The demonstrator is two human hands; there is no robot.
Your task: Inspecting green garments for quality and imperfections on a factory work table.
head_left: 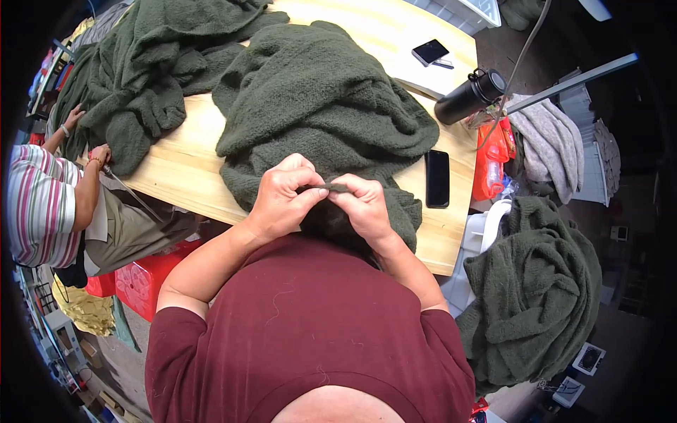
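Note:
A dark green knitted garment (310,92) lies bunched on the wooden table in front of me, its near edge hanging toward my lap. My left hand (285,194) pinches a narrow strip of this knit between thumb and fingers. Close beside it, my right hand (363,204) pinches the same edge, the two thumbs almost touching. The stretch of fabric between them is short and pulled up off the heap. Whatever lies under my fingers is hidden, and below them the knit falls into dark shadow.
On the wooden table (180,166) are a phone (437,179), a black flask (471,95) and another phone (430,51). More green knitwear (155,49) lies at far left, where a co-worker's hands (100,154) are busy. A green knit pile (539,296) fills a white bin (465,264) at right.

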